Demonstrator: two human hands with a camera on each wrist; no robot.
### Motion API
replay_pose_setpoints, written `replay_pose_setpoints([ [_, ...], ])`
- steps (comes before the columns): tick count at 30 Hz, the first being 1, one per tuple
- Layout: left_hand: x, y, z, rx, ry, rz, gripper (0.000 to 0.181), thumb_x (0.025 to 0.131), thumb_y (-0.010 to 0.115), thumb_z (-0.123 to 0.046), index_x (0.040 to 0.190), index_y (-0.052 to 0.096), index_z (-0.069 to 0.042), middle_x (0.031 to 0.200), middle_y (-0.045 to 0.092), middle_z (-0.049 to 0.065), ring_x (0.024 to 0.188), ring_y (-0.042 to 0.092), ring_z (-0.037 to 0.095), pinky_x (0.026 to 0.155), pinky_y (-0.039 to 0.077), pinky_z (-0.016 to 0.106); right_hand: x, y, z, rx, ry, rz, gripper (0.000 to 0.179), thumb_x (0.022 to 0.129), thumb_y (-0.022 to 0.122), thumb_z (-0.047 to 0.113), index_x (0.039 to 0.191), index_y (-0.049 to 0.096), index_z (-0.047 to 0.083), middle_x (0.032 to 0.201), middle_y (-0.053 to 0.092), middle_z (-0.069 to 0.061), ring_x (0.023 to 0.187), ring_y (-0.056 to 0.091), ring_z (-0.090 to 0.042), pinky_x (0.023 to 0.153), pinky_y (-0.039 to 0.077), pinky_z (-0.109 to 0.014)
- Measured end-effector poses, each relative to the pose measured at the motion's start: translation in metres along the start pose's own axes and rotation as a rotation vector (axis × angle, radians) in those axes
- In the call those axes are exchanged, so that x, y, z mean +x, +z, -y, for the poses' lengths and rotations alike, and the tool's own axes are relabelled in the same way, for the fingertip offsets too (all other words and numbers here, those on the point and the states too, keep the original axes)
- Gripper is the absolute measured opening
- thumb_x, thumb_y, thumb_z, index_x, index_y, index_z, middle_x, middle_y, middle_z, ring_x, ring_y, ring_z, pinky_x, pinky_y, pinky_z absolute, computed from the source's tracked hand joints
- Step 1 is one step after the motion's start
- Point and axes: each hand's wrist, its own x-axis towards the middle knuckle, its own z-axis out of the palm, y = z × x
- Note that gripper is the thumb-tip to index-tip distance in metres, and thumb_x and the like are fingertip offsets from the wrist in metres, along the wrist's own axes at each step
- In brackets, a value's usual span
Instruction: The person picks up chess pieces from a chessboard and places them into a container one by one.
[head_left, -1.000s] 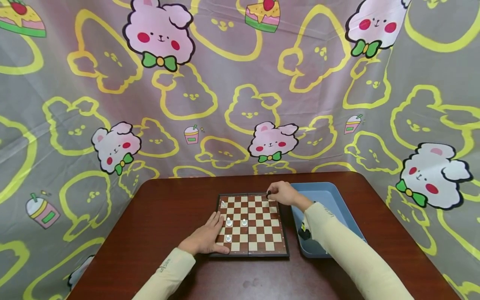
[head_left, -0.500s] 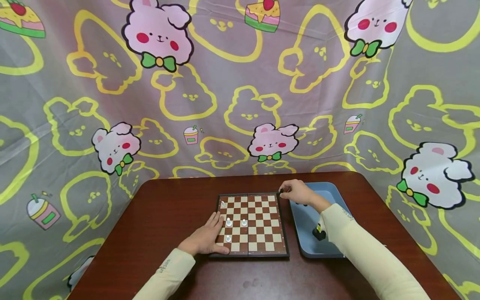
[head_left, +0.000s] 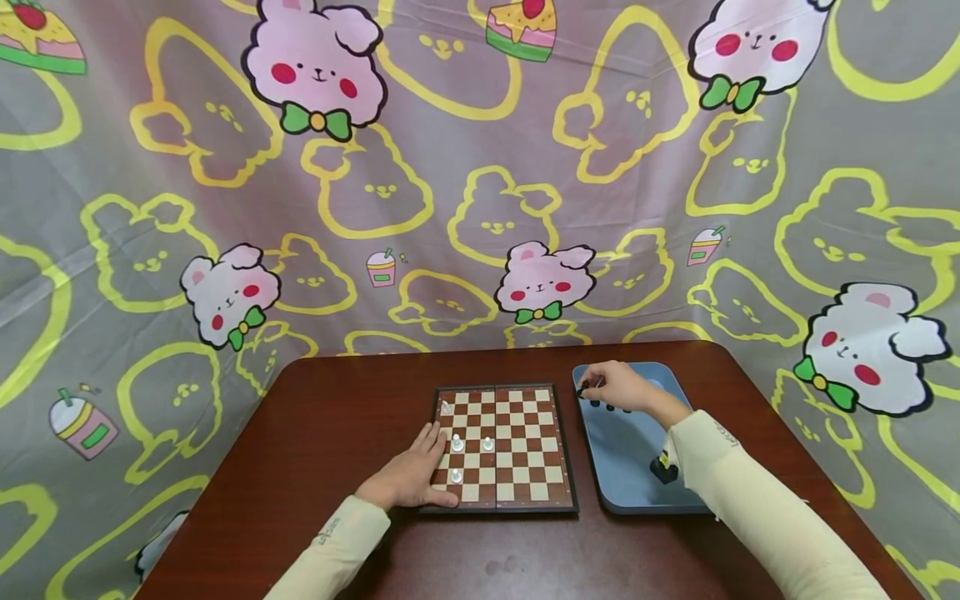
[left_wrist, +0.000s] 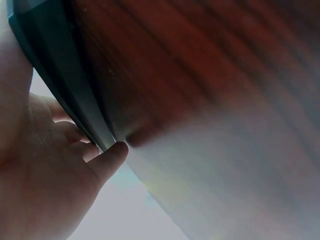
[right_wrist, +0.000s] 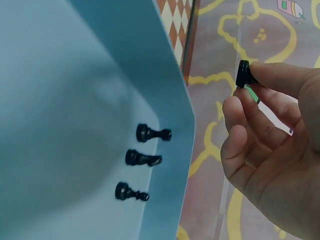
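Observation:
A black chess piece (right_wrist: pixel 243 74) is pinched between the thumb and fingers of my right hand (head_left: pixel 618 386), over the far left corner of the blue tray (head_left: pixel 630 492). Its upper part is hidden by the fingers. Below it, a black rook (right_wrist: pixel 154 133), a black knight (right_wrist: pixel 143 158) and a smaller black piece (right_wrist: pixel 131 192) stand in a row in the tray. My left hand (head_left: pixel 412 471) rests with spread, straight fingers on the left edge of the chessboard (head_left: pixel 525 450). Near its fingers stand several white pieces, among them a pawn (head_left: pixel 457 476).
A black object with a yellow mark (head_left: pixel 663 468) shows by the right sleeve, overlapping the tray. The tray lies just right of the board on the brown wooden table (head_left: pixel 337 408). Behind the table hangs a patterned cloth (head_left: pixel 427 183).
My right hand has moved right with the black piece, from the board's far right corner to over the tray. The row of black pieces has come into view. My left hand stays put.

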Motion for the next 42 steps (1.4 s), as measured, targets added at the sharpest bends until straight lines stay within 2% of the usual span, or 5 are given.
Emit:
replay_pose_setpoints([
  [6,0.0,0.0,-0.001,0.005,0.006,-0.003,0.119,0.068,0.064,-0.073,0.148,0.021,0.005,0.154,0.01,0.023,0.142,0.008,0.035,0.101,0.037,0.044,-0.007,-0.004,-0.01,0.008,-0.038,0.034,0.007,0.09,0.065,0.015,0.094,0.068,0.01,0.081,0.062,0.001,0.064,0.058,-0.03,0.051,0.043,-0.033],
  [14,0.001,-0.001,-0.001,0.003,0.0,-0.003,0.119,0.068,0.064,-0.073,0.148,0.02,0.005,0.154,0.009,0.023,0.142,0.008,0.035,0.1,0.037,0.044,-0.012,-0.004,-0.022,-0.045,-0.036,0.059,0.009,0.089,0.066,0.016,0.095,0.068,0.011,0.085,0.064,0.003,0.073,0.059,-0.013,0.062,0.046,-0.032],
  [23,0.001,-0.001,-0.001,0.005,-0.001,0.004,0.12,0.068,0.062,-0.075,0.148,0.021,0.005,0.154,0.009,0.024,0.142,0.007,0.035,0.101,0.036,0.044,-0.017,0.002,-0.033,-0.022,-0.017,0.076,0.008,0.087,0.066,0.012,0.093,0.069,0.008,0.079,0.062,0.003,0.066,0.051,-0.014,0.058,0.041,-0.032],
  [37,0.002,0.001,0.0,0.005,-0.001,0.007,0.121,0.067,0.061,-0.076,0.148,0.021,0.005,0.154,0.009,0.024,0.142,0.007,0.036,0.102,0.034,0.044,-0.018,0.01,-0.052,0.061,0.048,0.091,0.007,0.086,0.065,0.007,0.093,0.067,0.005,0.075,0.063,-0.005,0.068,0.058,-0.019,0.059,0.044,-0.034],
  [42,0.002,0.001,0.0,0.003,-0.005,0.008,0.121,0.068,0.061,-0.076,0.148,0.02,0.005,0.154,0.009,0.023,0.142,0.007,0.035,0.102,0.035,0.044,-0.018,0.01,-0.054,0.087,0.041,0.094,0.009,0.086,0.065,0.006,0.094,0.067,0.003,0.076,0.063,-0.006,0.066,0.058,-0.018,0.057,0.044,-0.031],
])
